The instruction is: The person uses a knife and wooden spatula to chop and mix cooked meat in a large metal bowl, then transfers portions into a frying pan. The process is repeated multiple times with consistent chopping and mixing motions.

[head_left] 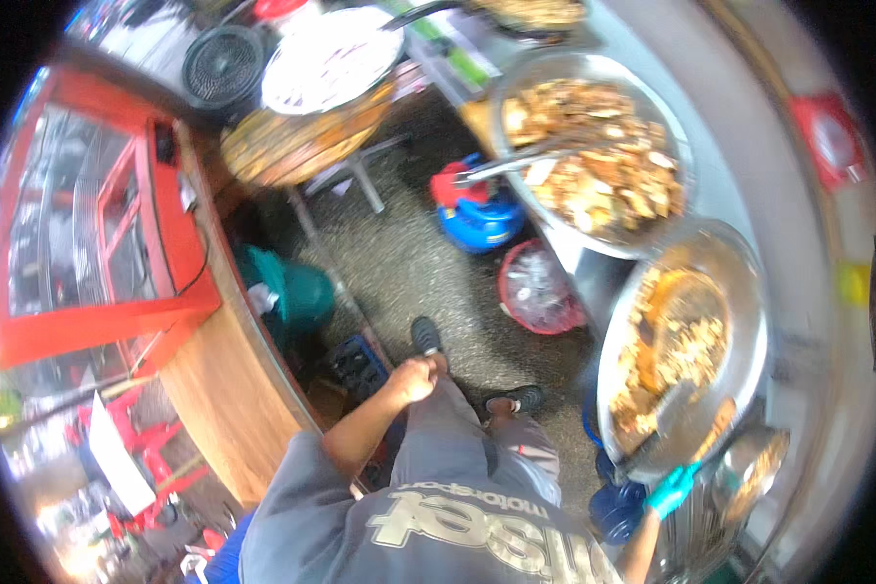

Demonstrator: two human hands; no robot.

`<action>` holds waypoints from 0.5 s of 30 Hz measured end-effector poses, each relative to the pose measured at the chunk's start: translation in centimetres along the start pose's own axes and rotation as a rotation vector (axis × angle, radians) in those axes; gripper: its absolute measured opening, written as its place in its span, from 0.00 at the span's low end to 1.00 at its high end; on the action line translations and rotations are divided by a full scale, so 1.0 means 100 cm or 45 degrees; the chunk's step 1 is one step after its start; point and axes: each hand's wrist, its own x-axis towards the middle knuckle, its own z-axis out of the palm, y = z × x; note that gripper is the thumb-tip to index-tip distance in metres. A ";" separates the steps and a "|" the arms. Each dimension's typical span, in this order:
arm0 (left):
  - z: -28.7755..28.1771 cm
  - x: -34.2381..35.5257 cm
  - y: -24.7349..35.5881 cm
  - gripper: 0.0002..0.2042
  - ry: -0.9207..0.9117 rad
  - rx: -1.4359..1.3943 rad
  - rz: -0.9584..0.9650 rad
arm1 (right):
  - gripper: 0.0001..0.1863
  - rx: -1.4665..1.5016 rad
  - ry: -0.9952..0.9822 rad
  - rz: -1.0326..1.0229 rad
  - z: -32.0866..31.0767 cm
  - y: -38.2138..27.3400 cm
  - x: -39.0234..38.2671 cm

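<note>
My right hand [672,490] wears a teal glove and is closed around the handle of a spatula [696,428]. The spatula's blade reaches into a large round metal tray [749,292] of browned fried pieces at the right. My left hand [419,378] is bare and curled into a fist, resting against my grey trousers at the hip with nothing in it. Both of my dark shoes show on the speckled floor below.
A second metal tray [676,146] of fried pieces, with tongs [516,165] laid across it, lies farther back. On the floor stand a blue canister [482,219], a red bucket [535,287] and a green container [297,292]. A red-framed glass case [97,214] sits on a wooden counter [234,389] at the left.
</note>
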 end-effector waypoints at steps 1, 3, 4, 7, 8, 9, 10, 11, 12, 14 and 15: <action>0.001 -0.009 0.030 0.14 -0.026 0.003 0.021 | 0.17 0.342 -0.011 0.131 0.007 -0.005 -0.001; -0.004 -0.024 0.094 0.14 0.026 0.123 0.214 | 0.05 1.676 0.006 0.856 0.008 -0.008 -0.001; -0.011 -0.026 0.127 0.15 0.076 0.226 0.292 | 0.09 1.129 -0.052 0.534 0.005 -0.008 -0.002; -0.026 -0.052 0.227 0.11 0.336 0.071 0.527 | 0.24 0.072 0.057 -0.053 -0.005 -0.010 -0.005; -0.025 -0.056 0.260 0.10 0.323 0.077 0.618 | 0.27 0.085 0.019 -0.024 -0.008 -0.012 -0.003; -0.023 -0.060 0.291 0.10 0.375 0.072 0.752 | 0.28 0.114 0.003 0.003 -0.012 -0.013 -0.002; -0.019 -0.062 0.319 0.09 0.439 0.064 0.876 | 0.29 0.166 -0.020 -0.012 -0.013 -0.014 0.001; -0.011 -0.062 0.345 0.08 0.475 0.139 1.004 | 0.29 0.184 -0.126 0.080 -0.016 -0.016 0.003; 0.004 -0.062 0.370 0.09 0.533 0.166 1.071 | 0.29 0.174 -0.216 0.134 -0.017 -0.016 0.006; 0.033 -0.059 0.408 0.19 0.399 0.408 0.978 | 0.28 0.441 -0.162 0.146 -0.022 -0.015 0.010; 0.046 -0.054 0.423 0.25 0.184 0.613 0.861 | 0.28 0.611 -0.230 0.247 -0.025 -0.012 0.012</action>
